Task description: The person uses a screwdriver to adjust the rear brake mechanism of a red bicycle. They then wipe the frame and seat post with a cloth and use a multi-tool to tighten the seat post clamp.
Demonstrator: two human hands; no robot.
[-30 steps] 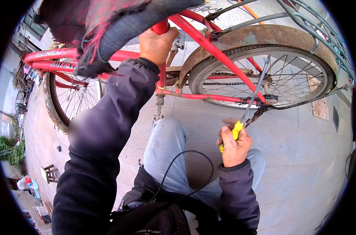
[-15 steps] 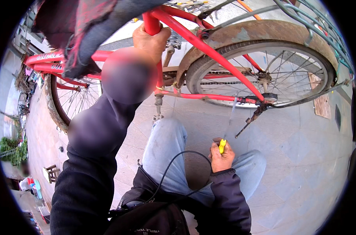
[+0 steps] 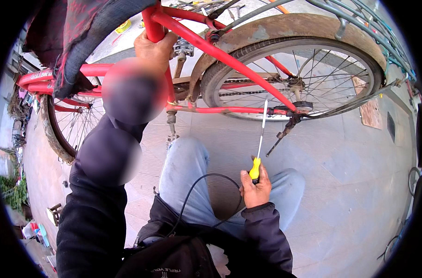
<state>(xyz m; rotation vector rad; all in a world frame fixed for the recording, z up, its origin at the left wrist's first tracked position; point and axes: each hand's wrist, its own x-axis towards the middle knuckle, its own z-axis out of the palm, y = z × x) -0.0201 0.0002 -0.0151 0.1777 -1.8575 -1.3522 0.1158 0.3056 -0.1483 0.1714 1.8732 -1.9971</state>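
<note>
The red steel bicycle [image 3: 225, 61] stands toward the far edge of the grey tiled floor [image 3: 341, 185]; it could tip if the left hand's [image 3: 154, 50] grip, wrapped round its red upright seat tube [image 3: 153, 25], loosened. The right hand's [image 3: 256, 189] grip closes on a yellow-handled screwdriver [image 3: 255, 168], its metal shank [image 3: 262, 129] blurred half a second ago, now sharp.

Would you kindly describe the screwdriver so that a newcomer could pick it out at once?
Start from the red bicycle and find its rear wheel, on the picture's right. Below that hub, the person's right hand holds the screwdriver, its thin shaft pointing up. The bright yellow handle sets it apart from the dark kickstand nearby.
</note>
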